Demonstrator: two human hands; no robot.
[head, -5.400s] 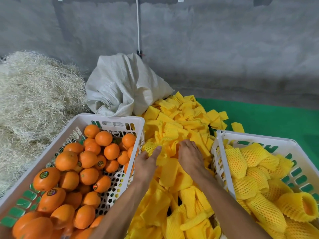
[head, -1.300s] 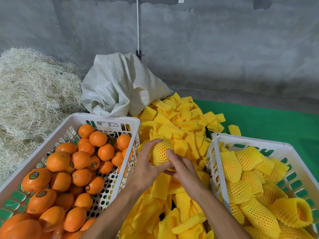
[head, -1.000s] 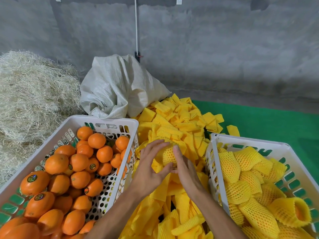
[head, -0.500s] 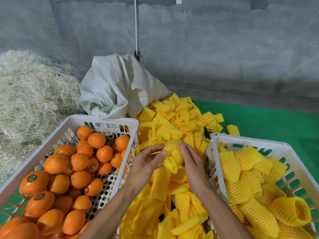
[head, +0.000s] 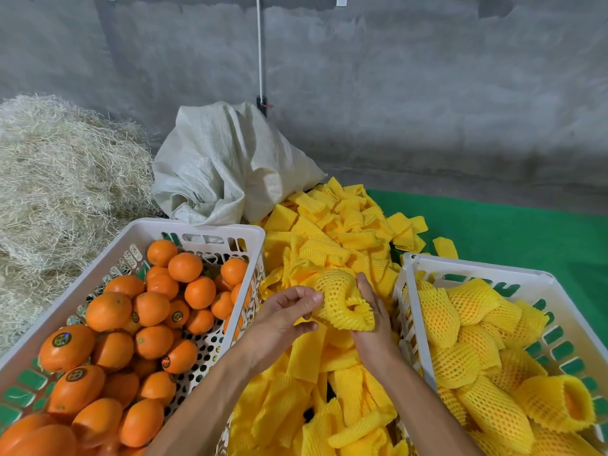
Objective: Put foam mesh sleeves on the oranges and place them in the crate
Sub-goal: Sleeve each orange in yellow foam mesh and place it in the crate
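Both hands hold a yellow foam mesh sleeve [head: 340,301] stretched round an orange, above the pile of flat sleeves [head: 332,245]. My left hand [head: 286,315] pinches the sleeve's left side with curled fingers. My right hand [head: 373,320] cups it from the right and below, where its open end flares. The orange inside is almost fully hidden by the mesh. A white crate [head: 230,230] on the left holds several bare oranges [head: 154,311]. The white crate [head: 477,269] on the right holds several sleeved oranges [head: 473,340].
A white woven sack [head: 227,162] lies behind the sleeve pile. Straw [head: 62,179] is heaped at the left. Green matting [head: 513,225] covers the floor at the right, and a grey concrete wall [head: 394,77] stands behind.
The sleeved orange has moved slightly right and lower between my hands, and the sleeve's open end now points down-right. Earlier my hands reached into the pile and pulled the sleeve over the orange.
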